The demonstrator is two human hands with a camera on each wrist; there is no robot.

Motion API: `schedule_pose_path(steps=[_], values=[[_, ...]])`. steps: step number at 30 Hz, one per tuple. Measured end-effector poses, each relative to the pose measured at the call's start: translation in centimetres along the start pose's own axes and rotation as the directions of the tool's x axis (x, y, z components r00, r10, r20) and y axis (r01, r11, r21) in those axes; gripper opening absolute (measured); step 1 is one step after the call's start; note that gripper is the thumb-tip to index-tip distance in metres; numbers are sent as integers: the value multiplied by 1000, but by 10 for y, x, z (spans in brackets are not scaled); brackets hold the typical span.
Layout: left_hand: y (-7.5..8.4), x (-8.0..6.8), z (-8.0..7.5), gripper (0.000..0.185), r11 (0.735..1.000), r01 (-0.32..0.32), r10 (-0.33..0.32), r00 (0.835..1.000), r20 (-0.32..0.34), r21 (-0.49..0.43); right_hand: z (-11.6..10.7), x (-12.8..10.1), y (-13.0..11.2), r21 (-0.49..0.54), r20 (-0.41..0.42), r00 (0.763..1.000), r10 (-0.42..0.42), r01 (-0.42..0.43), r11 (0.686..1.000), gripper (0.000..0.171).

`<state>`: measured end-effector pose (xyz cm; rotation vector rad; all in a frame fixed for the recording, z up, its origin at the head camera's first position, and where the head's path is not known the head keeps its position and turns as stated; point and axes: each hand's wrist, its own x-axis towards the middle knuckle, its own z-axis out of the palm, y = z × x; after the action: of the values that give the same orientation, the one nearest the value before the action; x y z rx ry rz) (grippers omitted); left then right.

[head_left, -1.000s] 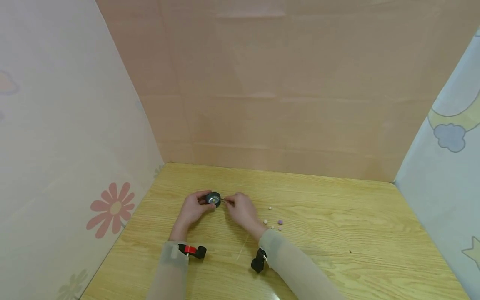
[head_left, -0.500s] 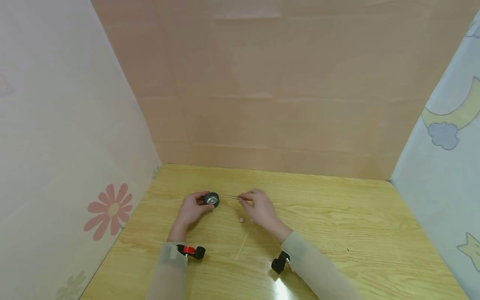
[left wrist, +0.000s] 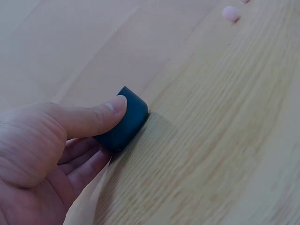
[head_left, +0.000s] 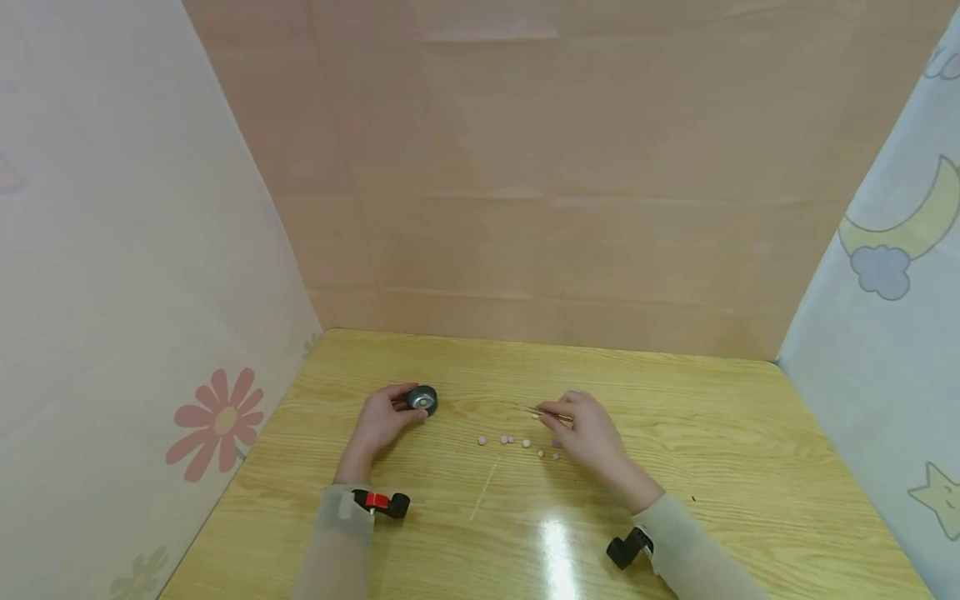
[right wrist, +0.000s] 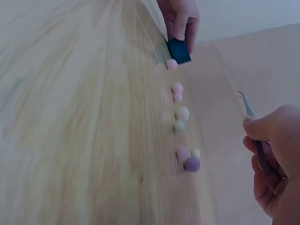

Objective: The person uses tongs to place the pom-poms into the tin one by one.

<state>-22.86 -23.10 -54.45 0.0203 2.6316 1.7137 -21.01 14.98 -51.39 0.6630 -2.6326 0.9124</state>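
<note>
Nearest to the person, a thin pale stick [head_left: 484,490] lies flat on the wooden table [head_left: 750,500], between the two sleeves. A black and red band sits on the left wrist [head_left: 382,502] and a black one on the right wrist [head_left: 626,550].

A little farther out, a loose row of small beads [head_left: 517,442] lies on the wood. Some are pink, some are cream, and one is purple [right wrist: 191,163]. They lie just to the left of the right hand [head_left: 588,433] and do not touch it. That hand pinches thin metal tweezers [head_left: 542,411] between the thumb and the fingers. The bent tip [right wrist: 242,97] points up and away from the beads, and it holds nothing.

Over to the left, well apart from the beads, the left hand [head_left: 382,419] grips a small dark round container [head_left: 423,400]. It stands on its edge on the table. The thumb [left wrist: 89,117] lies over its top and the other fingers curl under it. The open side looks silver and yellow inside.

Farthest away stands a plain pink wall [head_left: 562,167]. A wall with a pink flower [head_left: 217,421] is on the left, and one with a moon and a cloud [head_left: 896,242] is on the right.
</note>
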Motion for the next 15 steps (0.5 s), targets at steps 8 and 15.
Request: schedule_pose_path(steps=[8,15], values=[[1,0,1,60,1000,16,-16,1000,-6,9,-24,-25,22,-23,68,997,39,-38,999,16],[-1,1,0,60,1000,13,-13,1000,-5,13,-40,-37,34,-80,112,994,8,1,997,16]])
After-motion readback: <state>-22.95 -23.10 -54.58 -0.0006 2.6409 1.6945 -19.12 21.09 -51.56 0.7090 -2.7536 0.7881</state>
